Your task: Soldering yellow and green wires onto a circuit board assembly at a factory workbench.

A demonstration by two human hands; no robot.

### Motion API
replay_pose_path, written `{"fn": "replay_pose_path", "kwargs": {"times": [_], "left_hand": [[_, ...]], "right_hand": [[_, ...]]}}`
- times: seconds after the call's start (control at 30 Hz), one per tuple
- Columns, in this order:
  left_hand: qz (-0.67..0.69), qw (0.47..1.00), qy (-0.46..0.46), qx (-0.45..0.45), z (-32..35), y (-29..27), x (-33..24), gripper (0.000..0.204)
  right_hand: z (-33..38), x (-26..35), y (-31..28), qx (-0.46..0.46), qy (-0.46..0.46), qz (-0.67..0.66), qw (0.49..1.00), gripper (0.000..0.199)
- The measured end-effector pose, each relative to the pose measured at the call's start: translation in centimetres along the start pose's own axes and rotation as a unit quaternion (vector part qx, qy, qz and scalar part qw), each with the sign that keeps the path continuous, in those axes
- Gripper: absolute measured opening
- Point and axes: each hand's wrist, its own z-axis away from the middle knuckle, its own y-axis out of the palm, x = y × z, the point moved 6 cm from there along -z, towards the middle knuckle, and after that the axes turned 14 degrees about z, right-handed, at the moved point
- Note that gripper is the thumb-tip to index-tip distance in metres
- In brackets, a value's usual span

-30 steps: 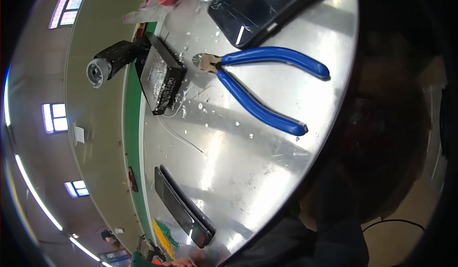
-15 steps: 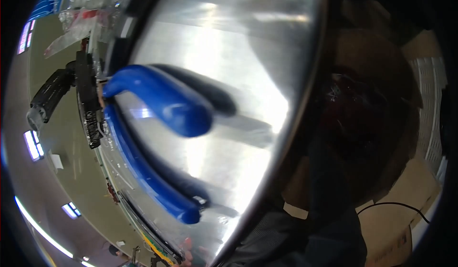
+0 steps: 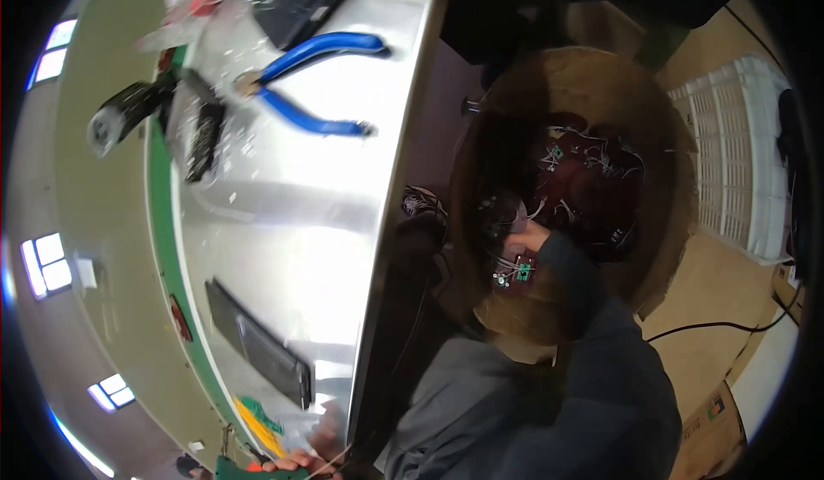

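My right hand (image 3: 530, 237) reaches down into a round brown cardboard bin (image 3: 506, 321), its grey sleeve crossing the rim. The fingers are closed, and a bundle of thin wires with small green circuit boards (image 3: 524, 267) hangs at them. Around the hand, more loose wires and small boards (image 3: 556, 154) lie on the bin's dark red bottom. Shadow hides part of the fingers. My left hand does not show. On the metal table (image 3: 283, 231) to the left lies a pair of blue-handled pliers (image 3: 322, 47), handles spread.
The table's long edge runs beside the bin. A black flat case (image 3: 262, 343) and plastic-wrapped items (image 3: 202, 132) lie on the table. White slatted crate (image 3: 730, 158) and cardboard stand right of the bin. At the bottom, another person's hand (image 3: 292, 461) seems to be near a green object.
My view has drawn back from the table, so the pliers look smaller and higher up. The dark bin now shows clearly, with my right hand visible inside it at the wires.
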Motion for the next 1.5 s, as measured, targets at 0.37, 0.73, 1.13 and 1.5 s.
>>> {"fn": "replay_pose_path", "kwargs": {"times": [0.37,0.73,1.13,1.5], "left_hand": [[0.251,0.953,-0.142,-0.092,-1.9,-3.9,4.0,0.033],[0.415,0.895,-0.116,-0.120,-3.0,-5.9,5.4,0.036],[0.490,0.863,-0.025,-0.123,1.7,-9.6,0.0,0.040],[0.144,0.985,-0.092,-0.015,0.5,-9.1,-2.6,0.032]], "right_hand": [[16.2,21.2,3.2,-0.199,-0.124,-0.135,0.963,0.061],[21.4,49.5,22.1,-0.005,-0.234,0.109,0.966,0.073],[3.5,51.0,39.3,0.232,-0.076,0.254,0.936,0.041],[23.1,48.4,35.4,-0.301,-0.523,0.348,0.718,0.015]]}}
